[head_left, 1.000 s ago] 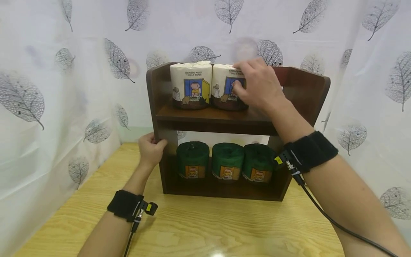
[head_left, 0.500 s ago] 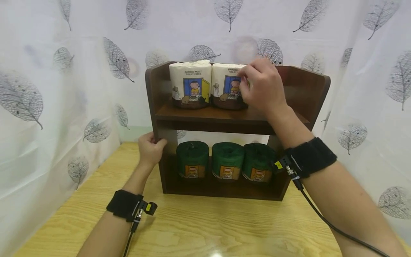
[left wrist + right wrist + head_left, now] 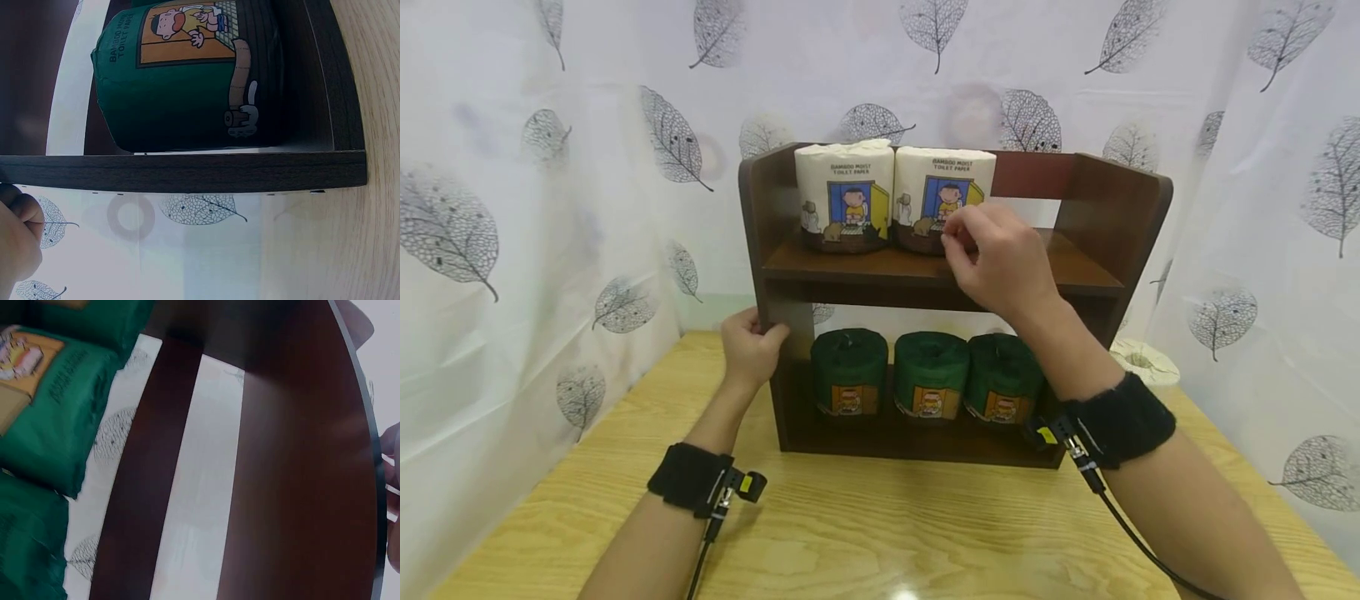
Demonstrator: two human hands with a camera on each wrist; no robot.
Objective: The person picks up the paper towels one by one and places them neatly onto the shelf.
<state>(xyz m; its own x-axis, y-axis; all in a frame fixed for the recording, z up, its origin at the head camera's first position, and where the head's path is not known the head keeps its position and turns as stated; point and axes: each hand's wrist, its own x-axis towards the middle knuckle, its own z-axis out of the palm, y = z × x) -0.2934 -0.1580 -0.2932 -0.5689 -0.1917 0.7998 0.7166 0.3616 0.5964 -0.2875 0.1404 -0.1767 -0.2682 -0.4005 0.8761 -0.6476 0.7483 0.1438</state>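
A dark brown two-tier shelf stands on the wooden table. On its upper board, two white toilet paper rolls sit side by side at the left. Several green toilet paper rolls stand in the lower compartment, their printed pictures facing front. My left hand holds the front edge of the shelf's left side panel. In front of the upper board hangs my right hand, fingers loosely curled and holding nothing. It covers the lower right corner of the second white roll.
Another whitish roll is on the table at the right, partly hidden by the shelf and right forearm. A leaf-patterned curtain hangs behind and at both sides. A cable runs along each forearm.
My right hand has let go of the second white roll and moved down in front of the upper board. The left hand stays at the side panel.
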